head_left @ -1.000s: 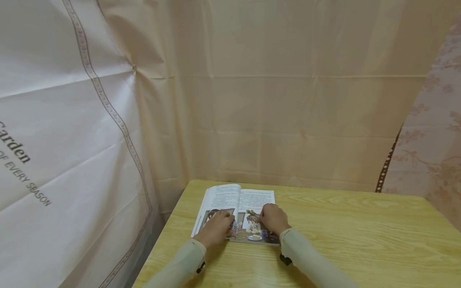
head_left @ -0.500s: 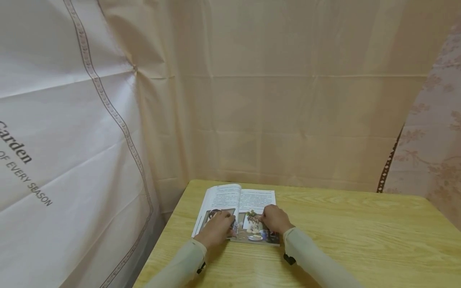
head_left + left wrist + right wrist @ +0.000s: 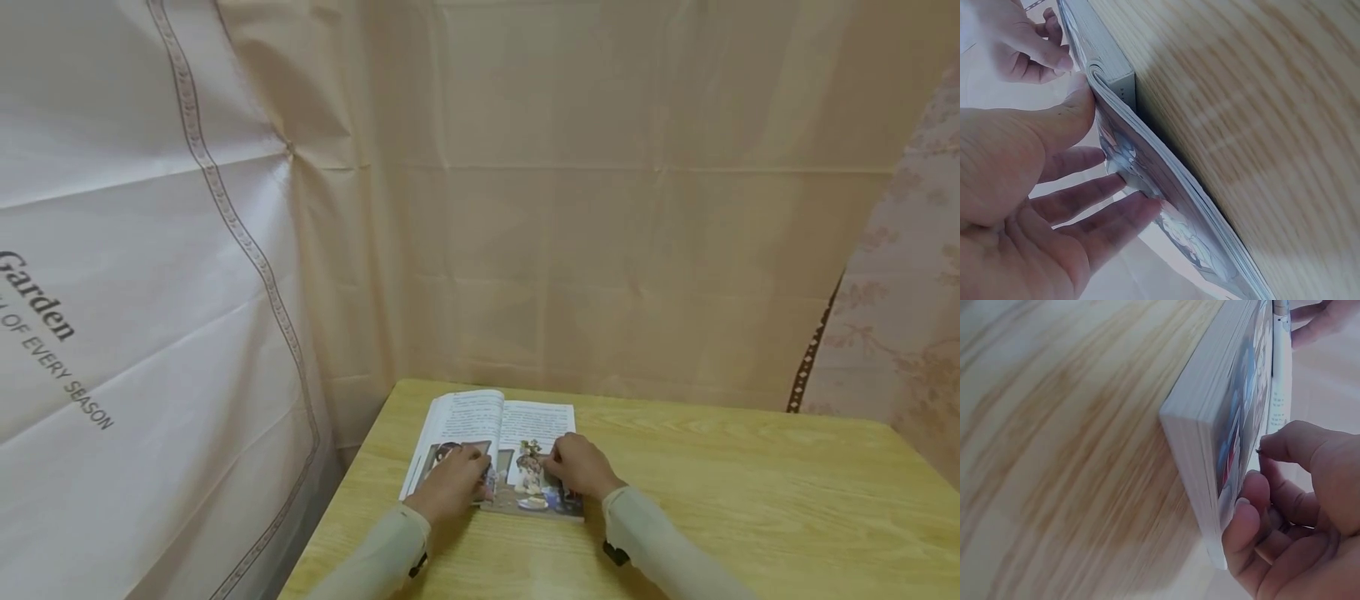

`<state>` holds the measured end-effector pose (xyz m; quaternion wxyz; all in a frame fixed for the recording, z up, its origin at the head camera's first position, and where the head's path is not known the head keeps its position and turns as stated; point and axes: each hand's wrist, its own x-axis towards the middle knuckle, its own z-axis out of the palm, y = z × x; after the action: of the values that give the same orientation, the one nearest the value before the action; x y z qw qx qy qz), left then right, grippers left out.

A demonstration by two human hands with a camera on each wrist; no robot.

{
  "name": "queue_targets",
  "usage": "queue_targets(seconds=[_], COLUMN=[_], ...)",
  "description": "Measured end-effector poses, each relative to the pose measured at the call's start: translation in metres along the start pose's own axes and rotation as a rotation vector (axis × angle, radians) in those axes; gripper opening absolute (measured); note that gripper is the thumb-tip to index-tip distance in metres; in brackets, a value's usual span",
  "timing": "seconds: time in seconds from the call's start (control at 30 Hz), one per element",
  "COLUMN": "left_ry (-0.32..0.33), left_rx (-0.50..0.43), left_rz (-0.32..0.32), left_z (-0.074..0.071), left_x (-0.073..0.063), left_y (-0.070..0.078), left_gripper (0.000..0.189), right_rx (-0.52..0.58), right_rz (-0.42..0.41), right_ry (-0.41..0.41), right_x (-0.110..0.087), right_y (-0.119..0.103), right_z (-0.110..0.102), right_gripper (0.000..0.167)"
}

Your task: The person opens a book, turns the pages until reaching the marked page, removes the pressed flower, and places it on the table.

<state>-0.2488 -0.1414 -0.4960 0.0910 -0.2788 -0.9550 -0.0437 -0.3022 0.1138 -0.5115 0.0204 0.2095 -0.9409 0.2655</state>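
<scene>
An open book (image 3: 467,415) with printed text above and a colour illustration below lies on the table. My left hand (image 3: 450,479) rests on the lower left page. In the left wrist view, the fingers (image 3: 1132,206) are nearly straight against the illustration, with the thumb at the book's fold. Over the lower right page is my right hand (image 3: 581,465), its fingers curled. Its thumb and forefinger meet at a tiny dark speck (image 3: 1259,450) in the right wrist view, too small to identify. The other fingers touch the page's outer edge.
The yellow wooden table (image 3: 735,492) extends to the right of the book and towards me. A beige cloth (image 3: 600,250) hangs behind it. A white printed cloth (image 3: 172,333) hangs at the left, and a floral cloth (image 3: 900,317) at the right.
My right hand has shifted slightly to the right over the page. The left hand stays at its place on the left page. The head view has tilted up slightly.
</scene>
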Motion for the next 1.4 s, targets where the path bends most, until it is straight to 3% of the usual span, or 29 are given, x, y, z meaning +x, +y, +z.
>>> queue_targets(seconds=[0.3, 0.6, 0.93, 1.4], left_ry=[0.02, -0.029, -0.086, -0.113], left_rx=[-0.038, -0.136, -0.151, -0.143], left_rz=[0.047, 0.068, 0.04, 0.035], left_z=[0.005, 0.007, 0.008, 0.004], left_x=[-0.002, 0.0, 0.0, 0.002], left_y=[-0.008, -0.018, -0.021, -0.02], left_gripper=[0.047, 0.062, 0.071, 0.074], right_rx=[-0.049, -0.056, -0.057, -0.087], right_rz=[-0.014, 0.002, -0.005, 0.012], right_ry=[0.076, 0.081, 0.105, 0.133], right_x=[-0.008, -0.01, -0.016, -0.02], right_y=[0.003, 0.005, 0.006, 0.015], right_z=[-0.003, -0.007, -0.014, -0.025], right_gripper=[0.017, 0.016, 0.014, 0.013])
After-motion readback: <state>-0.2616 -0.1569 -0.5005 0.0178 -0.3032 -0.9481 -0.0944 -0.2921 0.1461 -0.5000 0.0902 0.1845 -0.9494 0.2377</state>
